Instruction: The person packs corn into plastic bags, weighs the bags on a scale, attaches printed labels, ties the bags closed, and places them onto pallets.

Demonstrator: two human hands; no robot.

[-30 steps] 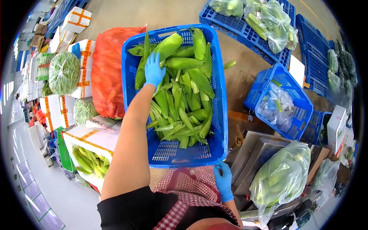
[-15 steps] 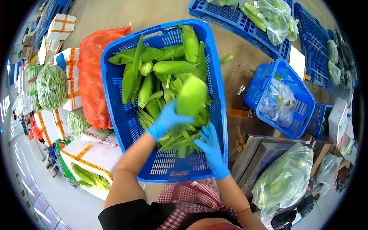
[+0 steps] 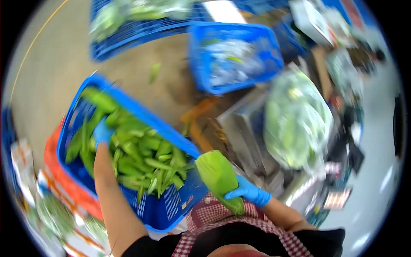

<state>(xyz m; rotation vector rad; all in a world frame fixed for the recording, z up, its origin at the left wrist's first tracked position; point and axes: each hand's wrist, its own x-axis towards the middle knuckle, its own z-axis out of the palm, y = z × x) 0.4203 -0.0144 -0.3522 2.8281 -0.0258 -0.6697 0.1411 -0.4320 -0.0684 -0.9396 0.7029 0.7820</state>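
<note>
An ear of corn in its green husk [image 3: 217, 177] is gripped by my right hand [image 3: 248, 192], in a blue glove, in front of the checked apron. It sticks up past the near right side of the large blue crate [image 3: 141, 107]. My left hand [image 3: 102, 132], gloved too, reaches down among the husked ears of corn [image 3: 128, 122] at the crate's far left; its fingers are blurred and partly hidden by the husks. Loose strips of husk [image 3: 160, 182] lie toward the near end of the crate.
To the right, a clear plastic bag of corn [image 3: 295, 122] rests by a metal box-like surface [image 3: 248, 128]. A smaller blue crate [image 3: 269, 47] with crumpled plastic bags stands behind. Blue pallets [image 3: 150, 36] carry bagged produce. A red mesh sack [image 3: 53, 147] leans beside the large crate.
The view has swung to the right. My right hand, earlier by the husk strips in the crate, now holds the corn outside it. My left hand has moved to the crate's far end.
</note>
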